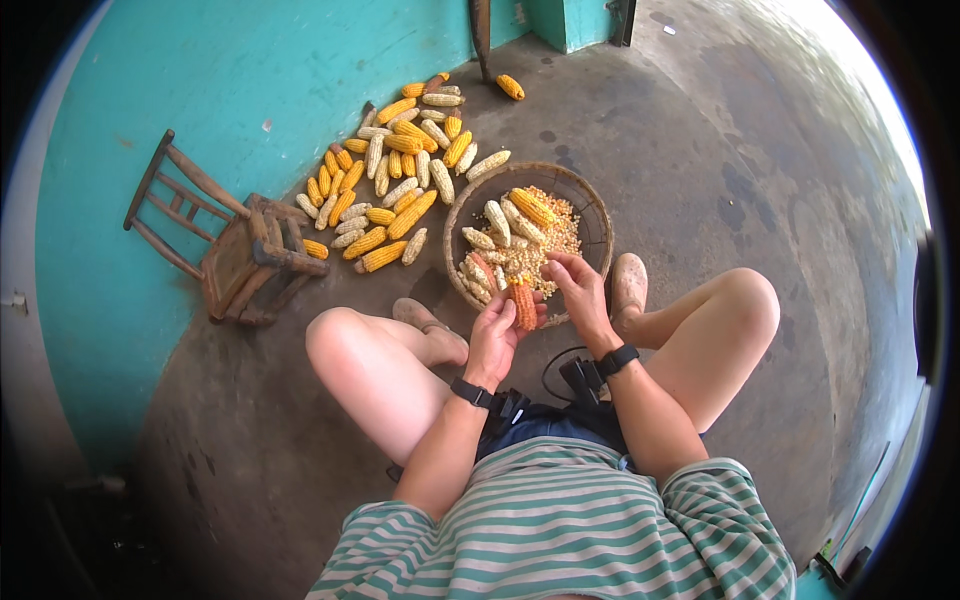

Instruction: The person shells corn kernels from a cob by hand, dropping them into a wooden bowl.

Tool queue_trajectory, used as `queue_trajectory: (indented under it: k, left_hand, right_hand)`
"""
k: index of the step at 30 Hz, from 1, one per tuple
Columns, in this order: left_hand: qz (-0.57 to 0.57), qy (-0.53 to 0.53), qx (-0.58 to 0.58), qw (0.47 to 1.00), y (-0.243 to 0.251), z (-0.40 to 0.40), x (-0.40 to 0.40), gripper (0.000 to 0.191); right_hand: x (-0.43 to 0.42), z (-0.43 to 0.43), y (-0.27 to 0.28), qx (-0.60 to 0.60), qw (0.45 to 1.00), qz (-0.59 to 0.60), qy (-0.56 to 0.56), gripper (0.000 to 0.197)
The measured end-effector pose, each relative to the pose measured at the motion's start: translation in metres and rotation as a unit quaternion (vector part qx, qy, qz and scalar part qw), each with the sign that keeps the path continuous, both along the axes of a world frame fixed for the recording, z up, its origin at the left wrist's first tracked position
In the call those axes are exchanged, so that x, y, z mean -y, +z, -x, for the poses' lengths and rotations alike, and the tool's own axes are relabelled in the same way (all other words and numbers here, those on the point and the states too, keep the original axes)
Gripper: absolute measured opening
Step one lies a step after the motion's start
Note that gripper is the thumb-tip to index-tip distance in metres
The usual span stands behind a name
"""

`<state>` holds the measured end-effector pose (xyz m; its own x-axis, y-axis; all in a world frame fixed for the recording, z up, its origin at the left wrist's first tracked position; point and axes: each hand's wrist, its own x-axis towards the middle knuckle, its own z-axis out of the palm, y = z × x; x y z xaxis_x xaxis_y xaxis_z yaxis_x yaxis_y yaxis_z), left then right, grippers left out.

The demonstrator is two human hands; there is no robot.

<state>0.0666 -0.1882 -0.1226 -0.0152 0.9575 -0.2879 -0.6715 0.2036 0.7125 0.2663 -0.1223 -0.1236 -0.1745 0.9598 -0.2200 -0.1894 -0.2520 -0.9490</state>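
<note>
My left hand (496, 328) grips a mostly bare, reddish corn cob (524, 306), with some yellow kernels left at its far end. My right hand (579, 287) is just to the right of the cob, thumb and fingers bent close together; whether kernels lie between them is too small to tell. Both hands are over the near rim of a round woven basket (604, 217). Loose corn kernels (564, 238) fill its right side. A yellow corn ear (532, 207), several pale ears (496, 222) and another reddish cob (480, 270) lie among them.
Left of the basket, yellow and pale corn ears (405, 144) spread over the concrete floor (675, 150). A small wooden chair (232, 247) stands by the turquoise wall (187, 82). One ear (511, 87) lies near a wooden post (481, 41). My feet flank the basket.
</note>
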Motion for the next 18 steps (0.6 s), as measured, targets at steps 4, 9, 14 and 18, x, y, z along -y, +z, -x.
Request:
queue_trajectory:
  k: [4,9,14,18]
  left_hand:
    - [-0.022,-0.02,0.036,0.999,-0.002,0.002,0.001,0.05]
    - [0.015,-0.023,0.007,1.0,-0.004,-0.004,0.004,0.049]
    - [0.028,-0.009,-0.019,0.999,-0.016,0.001,0.006,0.051]
    - [0.054,-0.021,-0.037,0.998,-0.02,0.002,0.009,0.046]
  right_hand:
    - [0.005,0.006,0.017,-0.027,0.991,0.111,0.074,0.047]
    - [0.0,0.01,0.028,-0.014,0.991,0.086,0.1,0.047]
    - [0.027,0.012,0.01,-0.014,0.989,0.077,0.126,0.039]
    - [0.031,0.016,0.013,0.011,0.993,0.068,0.097,0.039]
